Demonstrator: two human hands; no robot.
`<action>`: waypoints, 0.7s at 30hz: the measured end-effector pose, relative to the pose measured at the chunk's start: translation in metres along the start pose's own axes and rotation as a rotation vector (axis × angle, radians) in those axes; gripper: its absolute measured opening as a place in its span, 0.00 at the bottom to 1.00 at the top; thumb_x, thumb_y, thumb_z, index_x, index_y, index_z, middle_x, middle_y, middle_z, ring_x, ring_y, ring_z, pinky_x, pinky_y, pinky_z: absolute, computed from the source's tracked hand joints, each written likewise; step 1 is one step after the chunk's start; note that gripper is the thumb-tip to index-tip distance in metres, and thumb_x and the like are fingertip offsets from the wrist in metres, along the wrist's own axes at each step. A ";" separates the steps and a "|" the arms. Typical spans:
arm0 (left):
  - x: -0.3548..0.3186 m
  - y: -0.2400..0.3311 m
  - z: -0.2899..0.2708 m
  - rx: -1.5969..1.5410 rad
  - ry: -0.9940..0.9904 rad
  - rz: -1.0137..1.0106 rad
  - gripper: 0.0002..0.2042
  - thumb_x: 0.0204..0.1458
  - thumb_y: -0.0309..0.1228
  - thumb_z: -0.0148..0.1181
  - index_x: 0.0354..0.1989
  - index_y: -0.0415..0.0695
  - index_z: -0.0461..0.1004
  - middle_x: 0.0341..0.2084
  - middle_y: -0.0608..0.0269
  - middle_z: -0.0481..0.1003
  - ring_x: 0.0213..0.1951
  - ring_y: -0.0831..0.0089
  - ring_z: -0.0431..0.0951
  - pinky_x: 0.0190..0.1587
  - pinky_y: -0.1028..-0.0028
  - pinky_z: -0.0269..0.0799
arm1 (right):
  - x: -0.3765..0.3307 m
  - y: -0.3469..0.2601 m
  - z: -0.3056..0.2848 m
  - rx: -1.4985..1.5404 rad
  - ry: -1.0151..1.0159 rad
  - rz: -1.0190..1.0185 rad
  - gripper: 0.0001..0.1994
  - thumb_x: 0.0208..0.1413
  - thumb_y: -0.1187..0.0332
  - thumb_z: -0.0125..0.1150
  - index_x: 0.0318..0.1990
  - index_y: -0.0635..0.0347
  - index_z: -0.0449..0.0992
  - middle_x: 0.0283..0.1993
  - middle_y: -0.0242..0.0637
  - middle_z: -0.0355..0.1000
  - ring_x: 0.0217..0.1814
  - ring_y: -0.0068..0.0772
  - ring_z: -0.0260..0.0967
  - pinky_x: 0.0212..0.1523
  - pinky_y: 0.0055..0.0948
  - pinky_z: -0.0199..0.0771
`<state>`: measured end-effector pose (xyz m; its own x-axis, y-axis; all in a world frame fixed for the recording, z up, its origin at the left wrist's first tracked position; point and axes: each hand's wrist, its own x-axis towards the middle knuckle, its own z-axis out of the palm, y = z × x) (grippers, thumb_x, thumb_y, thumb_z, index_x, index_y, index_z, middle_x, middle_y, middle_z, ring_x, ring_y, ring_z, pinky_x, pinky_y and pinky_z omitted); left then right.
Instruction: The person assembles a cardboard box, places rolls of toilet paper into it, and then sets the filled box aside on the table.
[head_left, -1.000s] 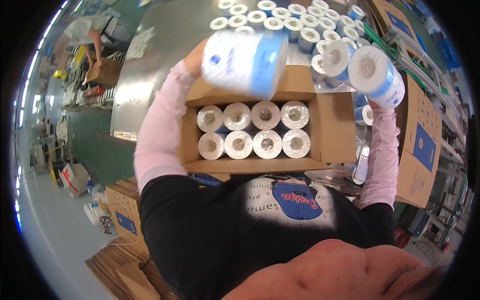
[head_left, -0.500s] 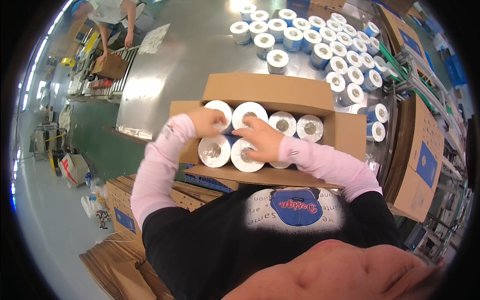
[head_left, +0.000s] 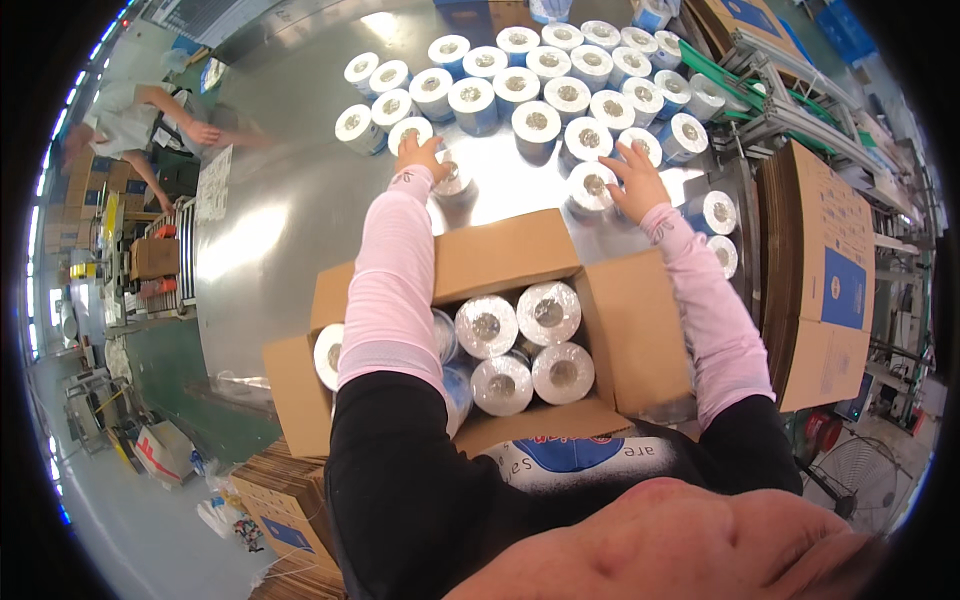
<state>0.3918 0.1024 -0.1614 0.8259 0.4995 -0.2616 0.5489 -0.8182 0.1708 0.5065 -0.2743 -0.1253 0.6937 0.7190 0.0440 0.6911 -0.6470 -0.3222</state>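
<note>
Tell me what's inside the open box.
Wrapped rolls sit in the open box, four plainly visible. The pink left sleeve hides some of its left side; what's beneath the rolls is hidden.

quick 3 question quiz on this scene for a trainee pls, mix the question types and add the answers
1. True or false: the wearer's left hand and right hand are both inside the open cardboard box.

2. Multiple choice: which of these does the pink left sleeve cross over, hiding part of what is inside?
a) the wire fan
b) the open cardboard box
c) the white sheet

3. Fill in the blank: the rolls standing on the metal table show white tops and partly ____ sides.

Key
1. False: both are out over the metal table, at the rolls.
2. b
3. blue
</note>
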 end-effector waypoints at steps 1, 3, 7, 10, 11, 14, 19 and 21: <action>0.007 0.005 0.007 0.090 -0.013 -0.017 0.29 0.46 0.44 0.63 0.59 0.59 0.68 0.68 0.49 0.48 0.69 0.50 0.48 0.68 0.61 0.52 | 0.017 0.007 -0.006 -0.084 -0.062 -0.053 0.22 0.53 0.68 0.59 0.57 0.41 0.72 0.70 0.39 0.55 0.74 0.47 0.44 0.67 0.55 0.51; 0.022 -0.006 0.031 0.163 -0.029 -0.050 0.31 0.42 0.47 0.66 0.59 0.60 0.68 0.67 0.46 0.48 0.67 0.47 0.50 0.67 0.61 0.52 | 0.049 0.009 0.005 -0.219 -0.319 -0.120 0.26 0.53 0.72 0.57 0.61 0.36 0.68 0.73 0.38 0.47 0.77 0.45 0.37 0.69 0.54 0.47; 0.029 0.007 0.016 0.136 -0.173 -0.098 0.32 0.41 0.49 0.67 0.58 0.60 0.70 0.66 0.43 0.50 0.65 0.45 0.53 0.66 0.61 0.55 | 0.069 0.003 0.052 -0.274 -0.500 -0.140 0.29 0.59 0.68 0.52 0.67 0.28 0.57 0.74 0.41 0.42 0.77 0.41 0.36 0.70 0.56 0.42; 0.031 0.000 0.018 0.155 -0.084 -0.258 0.30 0.41 0.52 0.65 0.55 0.58 0.73 0.62 0.45 0.58 0.63 0.47 0.57 0.63 0.61 0.60 | 0.076 -0.020 0.060 -0.339 -0.434 -0.342 0.27 0.60 0.68 0.50 0.66 0.31 0.59 0.73 0.44 0.46 0.77 0.41 0.35 0.71 0.57 0.37; 0.032 -0.005 0.016 0.176 -0.133 -0.322 0.29 0.41 0.53 0.65 0.55 0.58 0.74 0.61 0.46 0.59 0.63 0.49 0.59 0.63 0.61 0.61 | 0.074 -0.026 0.063 -0.370 -0.482 -0.339 0.26 0.60 0.68 0.50 0.66 0.32 0.61 0.73 0.44 0.46 0.77 0.41 0.35 0.71 0.58 0.36; 0.020 -0.014 0.011 0.223 -0.131 -0.315 0.29 0.41 0.53 0.65 0.53 0.58 0.75 0.59 0.50 0.64 0.60 0.53 0.64 0.62 0.64 0.62 | 0.065 -0.031 0.064 -0.409 -0.538 -0.273 0.27 0.56 0.67 0.56 0.64 0.34 0.64 0.71 0.43 0.49 0.76 0.41 0.39 0.70 0.60 0.33; -0.014 0.002 -0.011 0.310 -0.248 -0.216 0.30 0.36 0.54 0.67 0.51 0.58 0.76 0.53 0.55 0.71 0.57 0.60 0.69 0.59 0.66 0.66 | 0.054 -0.022 0.048 -0.392 -0.575 -0.118 0.31 0.42 0.65 0.69 0.58 0.39 0.70 0.65 0.43 0.57 0.72 0.42 0.47 0.70 0.60 0.36; -0.024 0.002 -0.017 0.109 -0.191 -0.227 0.28 0.35 0.52 0.68 0.47 0.54 0.76 0.49 0.56 0.75 0.52 0.65 0.74 0.56 0.68 0.68 | 0.042 -0.008 0.052 -0.318 -0.475 -0.080 0.29 0.42 0.64 0.69 0.56 0.42 0.72 0.64 0.45 0.56 0.72 0.43 0.47 0.69 0.60 0.38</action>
<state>0.3757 0.0934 -0.1387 0.6388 0.6191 -0.4569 0.6912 -0.7226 -0.0128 0.5191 -0.2257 -0.1703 0.5205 0.7560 -0.3969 0.8155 -0.5780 -0.0315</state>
